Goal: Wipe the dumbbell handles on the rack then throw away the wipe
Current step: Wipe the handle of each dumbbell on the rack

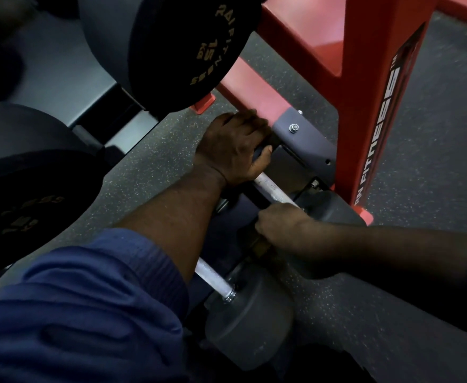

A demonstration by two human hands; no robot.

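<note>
Fingers of our left hand are curled over the far end of a silver dumbbell handle, thumb tucked under where the bar meets a dark piece we cannot make out. Our right hand comes in from the right with its fingers clenched, knuckles up, at the near end of that same handle. Under them shows a brownish wad, the wipe as far as we can tell in this dim light.

Both hands are low on the rack, just beside its red upright post. A second dumbbell handle lies parallel and nearer to us, half hidden by our left forearm, ending in a grey head. Above, at the rack's upper left, hangs a black dumbbell head with gold lettering and "15". Speckled rubber floor shows beneath, and our blue sleeve fills the lower left corner.
</note>
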